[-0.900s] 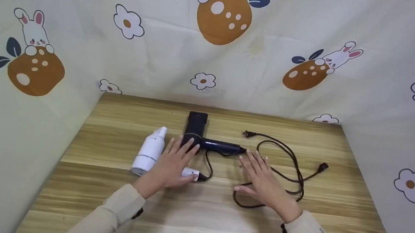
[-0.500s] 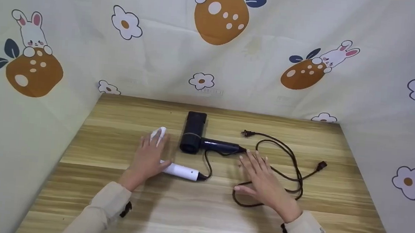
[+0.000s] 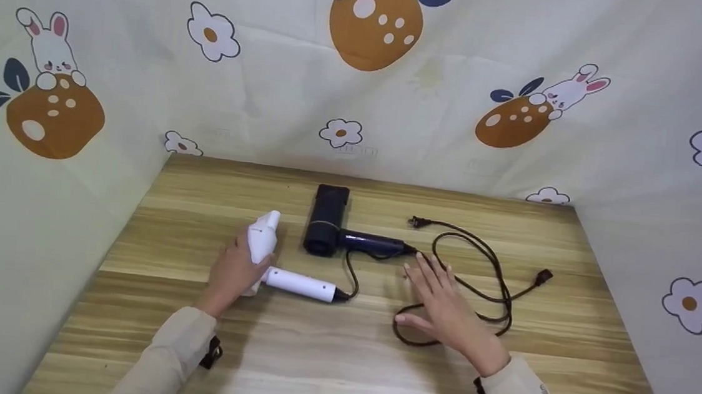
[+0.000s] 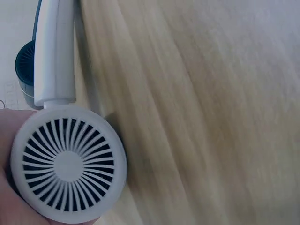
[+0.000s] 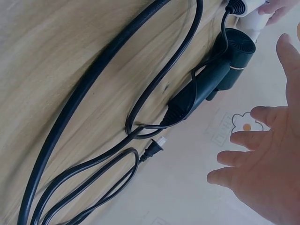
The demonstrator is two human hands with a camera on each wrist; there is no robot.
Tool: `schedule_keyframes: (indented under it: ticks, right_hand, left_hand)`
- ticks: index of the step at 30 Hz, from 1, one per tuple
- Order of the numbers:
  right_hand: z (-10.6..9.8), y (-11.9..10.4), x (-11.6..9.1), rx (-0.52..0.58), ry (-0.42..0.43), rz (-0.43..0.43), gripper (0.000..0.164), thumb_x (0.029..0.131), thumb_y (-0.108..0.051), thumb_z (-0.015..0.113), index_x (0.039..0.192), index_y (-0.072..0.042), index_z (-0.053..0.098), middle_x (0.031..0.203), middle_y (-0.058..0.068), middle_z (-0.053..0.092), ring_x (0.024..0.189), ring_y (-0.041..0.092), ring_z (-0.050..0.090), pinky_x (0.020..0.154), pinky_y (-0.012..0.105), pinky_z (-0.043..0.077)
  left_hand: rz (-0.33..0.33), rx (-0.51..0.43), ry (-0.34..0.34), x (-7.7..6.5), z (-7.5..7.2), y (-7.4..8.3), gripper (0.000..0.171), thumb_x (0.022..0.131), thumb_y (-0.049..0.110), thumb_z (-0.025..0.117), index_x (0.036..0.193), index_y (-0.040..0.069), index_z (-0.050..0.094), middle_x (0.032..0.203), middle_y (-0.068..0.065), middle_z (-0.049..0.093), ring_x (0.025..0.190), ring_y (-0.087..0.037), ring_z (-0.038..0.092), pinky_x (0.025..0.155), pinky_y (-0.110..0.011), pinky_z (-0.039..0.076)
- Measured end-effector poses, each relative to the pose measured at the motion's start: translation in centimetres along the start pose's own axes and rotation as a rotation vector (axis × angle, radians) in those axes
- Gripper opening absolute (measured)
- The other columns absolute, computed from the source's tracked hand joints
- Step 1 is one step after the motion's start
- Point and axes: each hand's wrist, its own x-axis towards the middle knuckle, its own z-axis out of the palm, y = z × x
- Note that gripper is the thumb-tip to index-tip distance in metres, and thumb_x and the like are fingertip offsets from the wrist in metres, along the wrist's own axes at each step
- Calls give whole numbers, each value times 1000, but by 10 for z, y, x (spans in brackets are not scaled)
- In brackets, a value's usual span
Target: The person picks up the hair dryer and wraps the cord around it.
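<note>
My left hand (image 3: 231, 274) grips the barrel of a white hair dryer (image 3: 301, 285), with the thumb across its near side. Its handle points right, and a black cord leaves the handle's end. In the left wrist view the dryer's round slotted intake (image 4: 69, 166) faces the camera, beside part of the hand. My right hand (image 3: 449, 314) is spread with straight fingers near the black power cords (image 3: 496, 265) and holds nothing. In the right wrist view its palm and fingers (image 5: 232, 178) are turned towards the camera. Between the hands and farther back lies a dark hair dryer (image 3: 326, 220), handle pointing right.
Two plugs end the cords, one at the back (image 3: 418, 222) and one at the right (image 3: 544, 277). A wood-grain table (image 3: 337, 371) bears everything. Patterned cloth (image 3: 271, 90) hangs along its back and sides.
My left hand has moved left from between the two dryers and taken hold of the white hair dryer's barrel. My right hand has stayed in place.
</note>
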Motion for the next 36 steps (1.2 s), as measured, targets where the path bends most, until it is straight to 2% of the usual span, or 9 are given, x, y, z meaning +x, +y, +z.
schedule_keyframes:
  ticks: [5, 8, 16, 20, 26, 31, 36]
  right_hand:
    - [-1, 1, -2, -4, -20, 15, 89, 82, -57, 56, 147, -6, 21, 152, 22, 18, 140, 38, 15, 110, 57, 17]
    - [-1, 2, -2, -8, -14, 19, 89, 82, -58, 55, 147, -6, 22, 152, 22, 18, 139, 40, 17, 110, 57, 19]
    - [-3, 3, 0, 36, 40, 29, 84, 84, -53, 56, 145, -3, 28, 151, 21, 20, 138, 41, 19, 108, 58, 23]
    - [-7, 4, 0, 65, 31, 63, 80, 87, -49, 56, 146, -4, 26, 152, 20, 19, 139, 40, 18, 109, 57, 22]
    - [-18, 5, 1, 167, 76, 133, 67, 93, -32, 55, 146, -3, 25, 152, 17, 20, 139, 36, 21, 111, 54, 20]
    - [-28, 2, 3, 293, 142, 162, 60, 94, -17, 53, 146, -4, 24, 151, 17, 24, 138, 34, 26, 111, 51, 22]
    - [-31, -3, 5, 477, 198, 145, 63, 95, -5, 48, 149, -9, 15, 148, 13, 33, 135, 30, 33, 111, 43, 25]
  left_hand:
    - [-52, -65, -22, 3, -1, -2, 79, 84, 36, 62, 141, -2, 24, 117, -30, 48, 102, -42, 52, 81, -53, 46]
    - [-68, -115, -27, 2, 0, -2, 80, 83, 34, 63, 142, -3, 23, 120, -30, 46, 105, -42, 51, 84, -52, 45]
    - [-60, -216, 47, -7, -3, 8, 92, 74, 37, 73, 143, -1, 24, 125, -27, 42, 107, -40, 49, 87, -52, 45]
    - [-84, -339, 59, -12, -11, 15, 91, 71, 35, 75, 142, -1, 29, 126, -25, 44, 107, -37, 50, 88, -49, 45]
    - [-133, -606, 7, -23, -24, 28, 87, 72, 28, 77, 141, 5, 28, 129, -20, 49, 107, -33, 53, 85, -42, 49]
    - [-123, -704, 6, -35, -29, 42, 88, 70, 24, 79, 139, 11, 26, 120, -18, 53, 101, -30, 56, 77, -36, 51]
    - [-76, -808, 4, -44, -35, 59, 82, 72, 19, 78, 136, 8, 29, 114, -17, 53, 96, -26, 56, 75, -33, 50]
